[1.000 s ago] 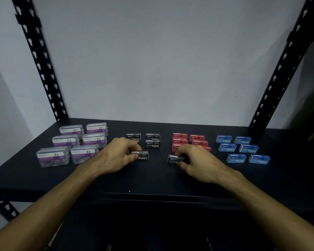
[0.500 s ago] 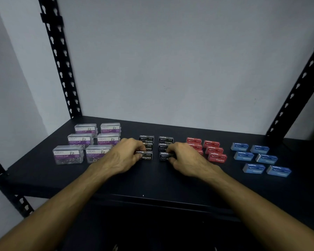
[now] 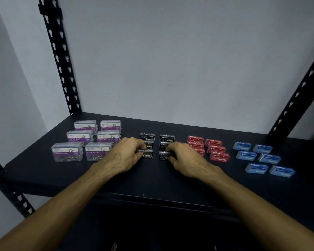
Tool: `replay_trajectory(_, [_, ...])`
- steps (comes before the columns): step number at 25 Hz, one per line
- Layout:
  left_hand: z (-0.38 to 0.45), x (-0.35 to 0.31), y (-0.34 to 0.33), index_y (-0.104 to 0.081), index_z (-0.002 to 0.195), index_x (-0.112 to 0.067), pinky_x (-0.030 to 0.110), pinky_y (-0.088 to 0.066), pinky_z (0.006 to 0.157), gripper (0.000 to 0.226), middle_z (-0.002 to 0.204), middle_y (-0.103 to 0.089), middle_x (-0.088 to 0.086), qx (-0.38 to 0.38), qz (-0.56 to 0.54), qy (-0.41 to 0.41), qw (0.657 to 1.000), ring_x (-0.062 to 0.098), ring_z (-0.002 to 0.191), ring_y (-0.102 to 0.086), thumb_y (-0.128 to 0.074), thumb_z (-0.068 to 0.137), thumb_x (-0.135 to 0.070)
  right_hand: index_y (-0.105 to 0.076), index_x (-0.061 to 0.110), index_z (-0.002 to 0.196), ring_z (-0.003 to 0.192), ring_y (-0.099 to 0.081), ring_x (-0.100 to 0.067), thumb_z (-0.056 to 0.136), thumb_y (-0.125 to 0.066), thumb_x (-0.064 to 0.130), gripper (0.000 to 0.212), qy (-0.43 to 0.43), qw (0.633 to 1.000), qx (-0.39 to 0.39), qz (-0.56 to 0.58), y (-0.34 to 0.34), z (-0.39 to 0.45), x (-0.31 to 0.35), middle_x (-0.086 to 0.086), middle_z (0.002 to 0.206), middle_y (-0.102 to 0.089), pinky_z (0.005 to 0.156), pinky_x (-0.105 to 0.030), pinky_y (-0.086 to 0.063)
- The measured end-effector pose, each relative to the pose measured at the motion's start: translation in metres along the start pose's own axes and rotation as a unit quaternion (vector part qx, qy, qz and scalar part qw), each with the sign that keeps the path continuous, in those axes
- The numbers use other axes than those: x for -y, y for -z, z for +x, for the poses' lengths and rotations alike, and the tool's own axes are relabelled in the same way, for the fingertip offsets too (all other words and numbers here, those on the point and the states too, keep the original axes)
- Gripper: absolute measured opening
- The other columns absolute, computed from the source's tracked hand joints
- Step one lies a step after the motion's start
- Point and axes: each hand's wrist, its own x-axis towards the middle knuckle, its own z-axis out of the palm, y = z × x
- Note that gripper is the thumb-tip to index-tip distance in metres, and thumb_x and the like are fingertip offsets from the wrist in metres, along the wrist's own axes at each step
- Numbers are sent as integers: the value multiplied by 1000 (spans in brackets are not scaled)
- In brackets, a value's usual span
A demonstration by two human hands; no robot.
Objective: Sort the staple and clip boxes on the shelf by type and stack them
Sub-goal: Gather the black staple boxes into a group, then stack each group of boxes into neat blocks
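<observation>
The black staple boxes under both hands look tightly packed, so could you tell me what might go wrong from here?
1. The left hand and right hand each grip a front black staple box; pushing may shove the black boxes behind out of line.
2. The right wrist sits close to the red staple boxes and could knock them.

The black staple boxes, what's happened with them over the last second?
Each hand carried one black box back into line: the left hand grips the front-left box, the right hand the front-right box, now closing two columns of three. The grip has not let go. Clip boxes, red boxes and blue boxes stayed put.
</observation>
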Motion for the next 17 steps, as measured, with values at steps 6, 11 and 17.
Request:
replay_trajectory(6, [-2,-4,3,-61,124,-27,47,-51,93,35,118,-64,-3,5,2,-3,1000,18,109,-60,-67,90,-28,-62,14,108,98,-63,-20,93,-57,18,17,-2,1000,-7,-4,-2,-1,-1,-2,111,-62,84,-36,-54])
replay_trajectory(11, [-8,-17,20,-49,136,-24,30,-46,87,46,114,-55,-1,-35,38,-47,998,17,104,-57,-60,93,-36,-49,15,133,106,-58,-20,96,-56,30,41,0,998,-45,-42,2,-8,7,-2,125,-49,86,-32,-51])
replay_trajectory(17, [-17,-11,63,-57,129,-26,20,-40,78,39,109,-61,-9,-74,15,-81,994,2,83,-49,-60,93,-39,-48,20,137,117,-50,-16,95,-56,35,46,57,992,-114,-23,15,0,39,2,131,-46,90,-32,-50])
